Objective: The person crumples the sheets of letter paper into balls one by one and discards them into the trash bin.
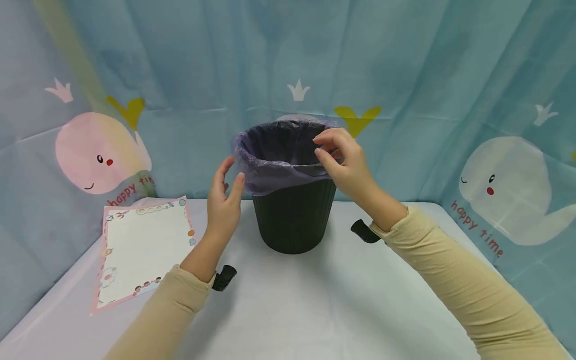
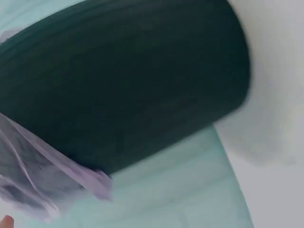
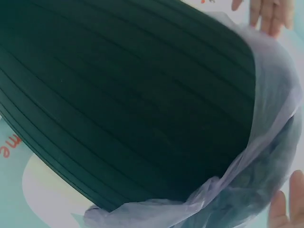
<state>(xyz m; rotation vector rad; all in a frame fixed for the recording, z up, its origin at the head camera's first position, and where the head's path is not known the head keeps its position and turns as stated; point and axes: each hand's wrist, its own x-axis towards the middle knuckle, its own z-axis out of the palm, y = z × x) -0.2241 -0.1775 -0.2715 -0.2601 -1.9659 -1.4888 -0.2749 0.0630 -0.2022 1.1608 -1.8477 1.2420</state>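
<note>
A dark green ribbed trash can (image 1: 292, 220) stands upright on the table, lined with a translucent purple trash bag (image 1: 274, 180) folded out over its rim. My left hand (image 1: 225, 205) is at the bag's left side, fingers loosely bent and the thumb apart from them, with nothing between them. Over the right of the rim is my right hand (image 1: 348, 162), its fingers bent and a gap showing between thumb and index finger. In the right wrist view, the fingers of my right hand (image 3: 287, 202) are beside the bag (image 3: 275, 85); whether they touch it I cannot tell.
On the left of the white-covered table (image 1: 279, 310) lies a sheet of paper (image 1: 148, 250) with a decorated pink border. Behind and at both sides hangs a blue curtain (image 1: 180, 60) printed with whales. A black strap piece shows by each wrist.
</note>
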